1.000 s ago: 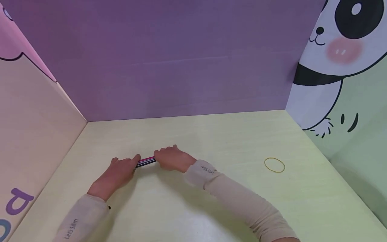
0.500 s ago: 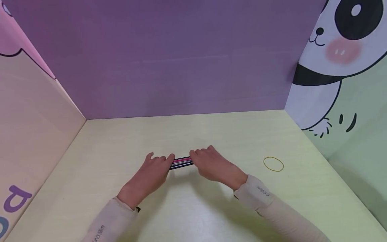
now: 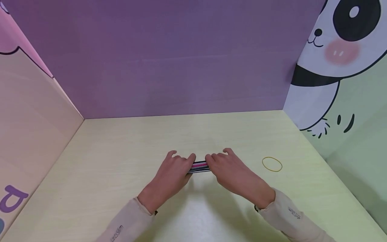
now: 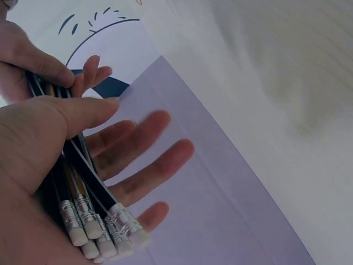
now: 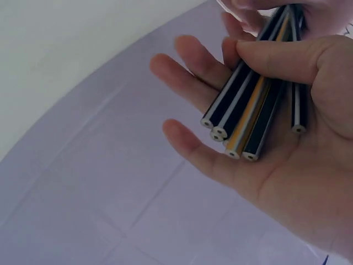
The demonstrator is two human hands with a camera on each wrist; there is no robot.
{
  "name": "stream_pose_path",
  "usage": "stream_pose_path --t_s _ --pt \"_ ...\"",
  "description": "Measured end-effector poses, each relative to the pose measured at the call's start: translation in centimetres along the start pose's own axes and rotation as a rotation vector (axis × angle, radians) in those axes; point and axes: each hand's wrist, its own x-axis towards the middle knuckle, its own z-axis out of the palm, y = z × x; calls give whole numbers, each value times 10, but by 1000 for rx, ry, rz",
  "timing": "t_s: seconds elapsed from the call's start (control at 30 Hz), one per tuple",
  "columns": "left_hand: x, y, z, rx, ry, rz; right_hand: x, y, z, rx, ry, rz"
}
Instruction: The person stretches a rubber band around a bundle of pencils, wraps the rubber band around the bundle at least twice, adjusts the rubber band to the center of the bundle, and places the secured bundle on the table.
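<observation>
A bundle of several pencils [image 3: 199,167], dark-striped with a pink one among them, spans the gap between my two hands above the table. My left hand [image 3: 173,173] holds one end, thumb laid over the pencils. In the left wrist view, white erasers in silver ferrules [image 4: 127,223] stick out past that palm. The other end is held by my right hand [image 3: 235,173], its thumb pressing the bundle against the fingers. Flat unsharpened ends [image 5: 234,152] and a yellow pencil [image 5: 248,118] show in the right wrist view; the ends are slightly uneven and one pencil is splayed apart.
To the right of my hands, a thin yellow loop like a rubber band [image 3: 262,162] lies on the pale table [image 3: 121,141]. A purple panel [image 3: 181,67] stands at the back, with printed side panels left and right.
Both hands have moved rightward with the pencils, toward the middle of the table. The gap between the hands is about the same size or slightly smaller. The yellow loop stays put.
</observation>
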Motion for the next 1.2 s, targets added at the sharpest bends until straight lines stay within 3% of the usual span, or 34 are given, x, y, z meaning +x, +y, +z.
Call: stream_pose_path --t_s 0.13,0.27,0.33,0.47,0.57,0.73,1.0,1.2 --pt "4 -2 0 -43 14 14 1 6 -8 53 1 11" --pt "6 -6 3 -211 -42 -21 5 23 -17 248 -41 75" --pt "7 -8 5 -335 -105 -73 5 35 -21 432 -54 127" --pt "9 -11 8 -677 -273 -204 4 53 -24 845 -22 199" --pt "9 -11 9 -916 -348 -258 6 56 -19 1010 21 226" --pt "11 -6 12 -1109 -383 -236 14 50 -7 1103 75 264" --pt "9 4 16 -1360 -553 -190 24 32 -3 1324 126 141" --pt "8 5 18 -1456 -606 -158 24 31 -2 1282 61 127"
